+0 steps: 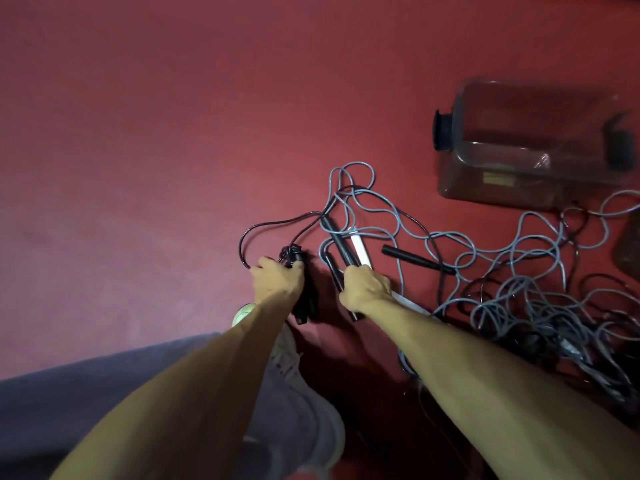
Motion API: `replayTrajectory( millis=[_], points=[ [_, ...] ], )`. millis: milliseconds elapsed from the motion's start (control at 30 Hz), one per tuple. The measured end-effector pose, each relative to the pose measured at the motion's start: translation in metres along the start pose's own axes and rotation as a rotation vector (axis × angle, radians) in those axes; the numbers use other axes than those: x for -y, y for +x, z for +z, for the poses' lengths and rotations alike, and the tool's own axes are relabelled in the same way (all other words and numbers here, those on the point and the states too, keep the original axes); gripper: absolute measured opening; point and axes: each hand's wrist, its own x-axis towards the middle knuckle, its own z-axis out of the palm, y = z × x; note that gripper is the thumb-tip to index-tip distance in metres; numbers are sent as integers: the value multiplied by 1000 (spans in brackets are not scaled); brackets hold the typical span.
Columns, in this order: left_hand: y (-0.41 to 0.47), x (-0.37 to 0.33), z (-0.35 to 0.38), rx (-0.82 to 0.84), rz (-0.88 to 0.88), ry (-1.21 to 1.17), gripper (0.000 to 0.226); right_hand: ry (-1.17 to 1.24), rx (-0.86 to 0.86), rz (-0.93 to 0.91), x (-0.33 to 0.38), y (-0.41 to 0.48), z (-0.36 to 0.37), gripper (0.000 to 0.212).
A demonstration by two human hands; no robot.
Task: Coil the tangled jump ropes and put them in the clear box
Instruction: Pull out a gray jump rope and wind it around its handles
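Tangled grey and black jump ropes sprawl over the red floor at centre and right. My left hand grips a black rope bundle with its cord wound at the top; a thin black cord loops out from it. My right hand grips several handles together, black ones and a white one, pointing away from me. Another black handle lies loose just right of them. The clear box stands open at the upper right, nothing visible inside.
My shoe and trouser leg fill the lower left. Black clips sit on the box's ends. A dark object shows at the right edge. Red floor stretches left and far.
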Motion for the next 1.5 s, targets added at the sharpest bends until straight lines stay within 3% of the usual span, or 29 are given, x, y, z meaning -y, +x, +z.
replayTrajectory(
  millis=[133,200,333,400,467,600,700,867,1000,1100,1167,1267,1367,1500],
  points=[
    [-18,-24,-18,20,178,22,29,249,96,50,-10,-8,-32,21],
    [-39,-48,-26,160,240,50,24,367,112,85,-19,-23,-57,14],
    [-90,-89,-37,412,300,119,29,596,122,104,-42,-71,-110,27],
    [-116,-111,-42,425,331,72,35,664,81,80,-54,-100,-138,25],
    [-144,-135,-48,420,389,-77,35,654,11,44,-66,-128,-165,8],
    [-207,-185,-60,403,576,-155,27,719,-131,-36,-101,-185,-212,27],
    [-257,-225,-65,376,711,-129,15,831,-256,-85,-123,-227,-238,8],
    [-336,-286,-72,309,1084,79,14,894,-384,-69,-170,-269,-272,27],
    [-376,-313,-85,295,1308,227,17,733,-589,140,-216,-282,-291,44],
    [-393,-315,-89,254,1446,304,23,731,-712,121,-227,-291,-297,55],
    [-400,-310,-92,272,1527,226,24,737,-714,33,-225,-298,-297,60],
    [-409,-303,-97,357,1636,121,20,782,-637,-107,-214,-311,-291,46],
    [-417,-302,-105,521,1630,-83,20,814,-627,-228,-201,-320,-285,25],
    [-425,-295,-123,602,1576,-395,19,766,-556,-266,-181,-324,-280,20]
  ],
)
